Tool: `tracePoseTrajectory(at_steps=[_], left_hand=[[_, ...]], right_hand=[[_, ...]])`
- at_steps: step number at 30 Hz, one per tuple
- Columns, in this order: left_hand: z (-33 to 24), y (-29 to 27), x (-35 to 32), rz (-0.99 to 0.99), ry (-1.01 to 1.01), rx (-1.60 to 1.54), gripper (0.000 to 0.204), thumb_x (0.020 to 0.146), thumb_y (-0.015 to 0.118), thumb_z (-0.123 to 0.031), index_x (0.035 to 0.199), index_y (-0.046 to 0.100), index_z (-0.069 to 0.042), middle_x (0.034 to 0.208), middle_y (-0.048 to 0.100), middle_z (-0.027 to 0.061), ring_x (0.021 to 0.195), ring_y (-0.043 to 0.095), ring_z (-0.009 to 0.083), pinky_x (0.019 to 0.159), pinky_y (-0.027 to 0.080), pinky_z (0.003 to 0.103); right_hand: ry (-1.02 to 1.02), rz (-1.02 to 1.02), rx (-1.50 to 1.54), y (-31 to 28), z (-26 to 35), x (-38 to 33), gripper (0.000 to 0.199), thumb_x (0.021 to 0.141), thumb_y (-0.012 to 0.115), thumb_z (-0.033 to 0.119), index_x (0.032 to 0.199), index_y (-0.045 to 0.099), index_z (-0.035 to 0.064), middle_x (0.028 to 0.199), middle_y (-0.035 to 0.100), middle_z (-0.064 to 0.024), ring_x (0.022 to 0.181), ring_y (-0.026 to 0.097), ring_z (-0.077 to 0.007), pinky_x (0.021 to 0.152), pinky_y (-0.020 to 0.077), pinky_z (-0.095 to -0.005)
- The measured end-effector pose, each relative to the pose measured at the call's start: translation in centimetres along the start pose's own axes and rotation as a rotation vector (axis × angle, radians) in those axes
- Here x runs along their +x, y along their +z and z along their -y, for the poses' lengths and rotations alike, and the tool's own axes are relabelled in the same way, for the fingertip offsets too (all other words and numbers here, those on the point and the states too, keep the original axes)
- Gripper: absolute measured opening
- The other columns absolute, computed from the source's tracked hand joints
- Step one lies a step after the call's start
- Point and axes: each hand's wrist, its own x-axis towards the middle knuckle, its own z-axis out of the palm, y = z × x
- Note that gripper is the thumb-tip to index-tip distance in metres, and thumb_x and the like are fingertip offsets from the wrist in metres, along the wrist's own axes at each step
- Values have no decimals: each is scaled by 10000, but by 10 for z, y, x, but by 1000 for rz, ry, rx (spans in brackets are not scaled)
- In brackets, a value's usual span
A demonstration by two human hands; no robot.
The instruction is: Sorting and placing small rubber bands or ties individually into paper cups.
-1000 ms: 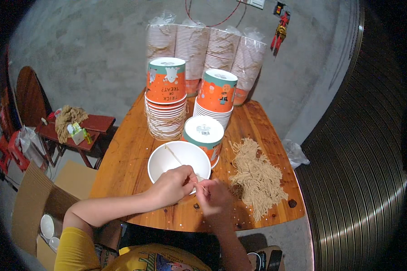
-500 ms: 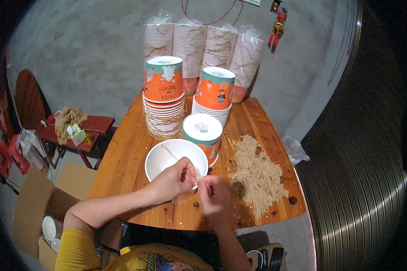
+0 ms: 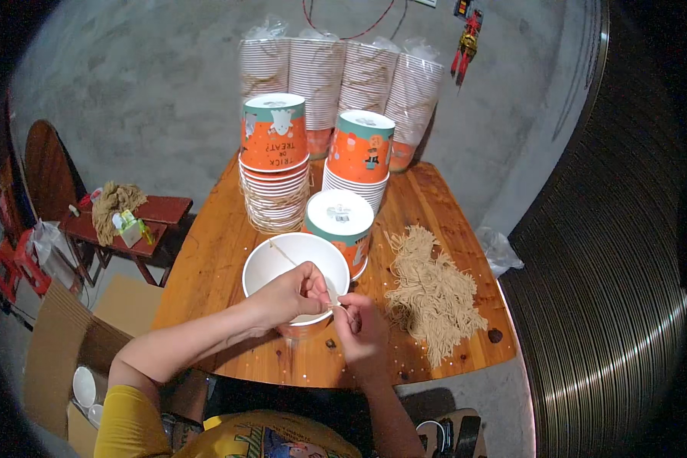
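Observation:
An upright paper bucket (image 3: 263, 269), white inside, stands near the table's front edge. From its far left rim a tan cord (image 3: 284, 254) runs across the opening to my hands. My left hand (image 3: 291, 295) is closed in a pinch on the cord at the near right rim. Close beside it, my right hand (image 3: 360, 330) pinches the cord's end between thumb and fingers. The fingertips nearly meet; the exact grip between them is too small to make out. A heap of loose tan cords (image 3: 435, 294) lies to the right of my hands.
An upturned orange-and-green bucket (image 3: 340, 214) sits just behind the open one. Two upturned stacks, a left one (image 3: 275, 145) looped with cords and a right one (image 3: 361, 156), stand farther back. Wrapped bucket stacks (image 3: 315, 80) line the wall. An open carton (image 3: 57, 343) lies lower left.
My hands stay at the near right rim of the bucket, with only small finger shifts on the cord. The whole view has moved slightly.

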Motion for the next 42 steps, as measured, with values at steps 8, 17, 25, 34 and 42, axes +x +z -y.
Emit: tracePoseTrajectory(at_steps=[8,17,25,34,42], left_hand=[[2,4,-1,-6,63,82,226,802,604,34,940,440,-37,840,526,18,795,515,85,735,439,215],[7,7,-3,21,231,367,203,843,578,-41,998,448,-25,804,542,45,769,535,114,709,454,258],[5,5,-5,-10,233,484,141,856,566,-89,954,560,11,767,592,76,715,569,148,665,468,281],[3,8,-5,-44,208,465,114,849,562,-96,875,571,14,740,598,73,694,572,142,656,470,283],[-3,5,-12,-60,174,506,108,835,562,-89,854,573,17,736,603,82,679,571,150,647,465,290]], right_hand=[[-411,-7,-541,-9,-10,3,183,760,649,-16,913,578,56,704,479,-87,561,481,-215,496,390,-319],[-341,-77,-280,-5,1,7,155,765,640,-14,882,570,58,698,479,-60,564,478,-168,499,389,-284],[-177,-99,-85,-4,-3,2,90,792,620,-6,841,568,49,698,476,-14,586,452,-91,519,362,-241],[188,-120,465,-3,-59,-4,62,837,583,39,877,543,66,728,468,42,612,437,-62,544,355,-217],[262,18,443,-10,-19,0,67,841,586,62,886,540,80,724,423,71,637,406,-29,547,325,-195]])
